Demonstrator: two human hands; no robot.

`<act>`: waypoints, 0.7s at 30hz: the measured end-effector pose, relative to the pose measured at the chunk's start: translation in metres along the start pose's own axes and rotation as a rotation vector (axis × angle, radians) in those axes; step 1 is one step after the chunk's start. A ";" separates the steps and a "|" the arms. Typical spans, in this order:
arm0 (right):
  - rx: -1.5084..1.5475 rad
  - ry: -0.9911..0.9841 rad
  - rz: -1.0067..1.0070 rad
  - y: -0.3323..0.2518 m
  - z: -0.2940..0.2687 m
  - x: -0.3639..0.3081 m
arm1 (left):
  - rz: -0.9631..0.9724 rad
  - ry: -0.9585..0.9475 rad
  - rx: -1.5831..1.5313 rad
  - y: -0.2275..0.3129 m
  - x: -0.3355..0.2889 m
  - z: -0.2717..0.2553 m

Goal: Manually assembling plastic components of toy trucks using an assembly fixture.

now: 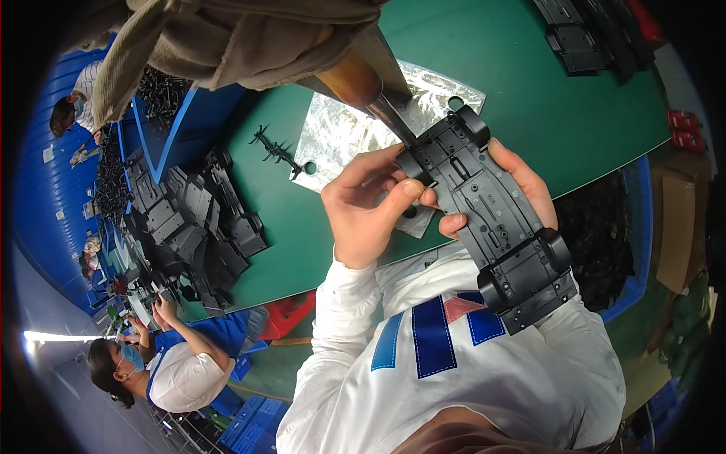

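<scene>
A long black plastic car chassis (491, 219), with rounded wheel arches at both ends, is tilted in front of my chest. My right hand (529, 185) grips it from beneath, with fingers showing at both long edges. My left hand (367, 200) is closed at the chassis's left edge beside the upper wheel arch, thumb and fingers pressed together; any small part between them is hidden. A metal shaft (393, 121) reaches down from an amber-brown cylinder (352, 79) to that same end of the chassis. Below it lies a shiny silvery plate (340, 132) with round holes.
The green table (283, 250) carries a thin black part (274, 150) and a heap of black chassis (189, 219) at left. More black parts (578, 38) lie far right. Grey-brown cloth (249, 41) hangs overhead. A blue bin (643, 227) stands right; a co-worker (189, 374) sits left.
</scene>
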State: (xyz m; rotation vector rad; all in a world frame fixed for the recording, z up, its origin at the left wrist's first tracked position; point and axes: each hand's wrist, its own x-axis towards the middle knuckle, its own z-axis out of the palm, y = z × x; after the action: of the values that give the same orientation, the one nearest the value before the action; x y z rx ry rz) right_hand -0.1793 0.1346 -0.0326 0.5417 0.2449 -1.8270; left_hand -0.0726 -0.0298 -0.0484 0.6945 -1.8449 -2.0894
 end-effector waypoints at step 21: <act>-0.024 -0.049 0.002 -0.002 -0.004 -0.001 | -0.034 0.008 -0.033 -0.002 0.000 -0.001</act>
State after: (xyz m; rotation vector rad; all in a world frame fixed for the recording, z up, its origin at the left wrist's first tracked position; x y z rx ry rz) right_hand -0.1797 0.1377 -0.0360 0.4797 0.2332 -1.8312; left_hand -0.0716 -0.0301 -0.0503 0.7297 -1.8030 -2.1299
